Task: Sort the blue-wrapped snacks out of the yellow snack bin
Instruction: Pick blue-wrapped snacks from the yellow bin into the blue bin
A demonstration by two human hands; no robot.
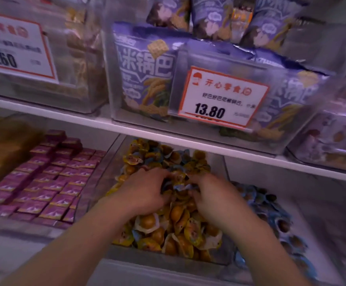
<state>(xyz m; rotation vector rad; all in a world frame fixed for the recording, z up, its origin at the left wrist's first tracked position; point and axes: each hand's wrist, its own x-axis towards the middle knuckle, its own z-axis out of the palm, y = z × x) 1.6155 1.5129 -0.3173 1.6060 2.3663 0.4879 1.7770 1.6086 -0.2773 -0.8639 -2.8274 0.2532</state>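
Yellow wrappers fill the clear yellow snack bin (114, 253) on the lower shelf, centre of view, with a few blue-wrapped snacks (179, 187) mixed into the pile. Both hands are buried in the heap, close together. The left hand (145, 191) and right hand (211, 198) have fingers curled into the snacks around a crumpled blue wrapper between them; motion blur makes it hard to tell which hand actually pinches it. Just right of the bin, a neighbouring bin (275, 219) holds blue packets. Left of it, rows of purple packets (44, 182) lie flat. A white shelf board (168, 138) runs above. On it sit clear tubs of purple snack bags (145, 75), with a price tag (222, 98) reading 13.80 and another tag (13, 44) at far left reading 2.60.
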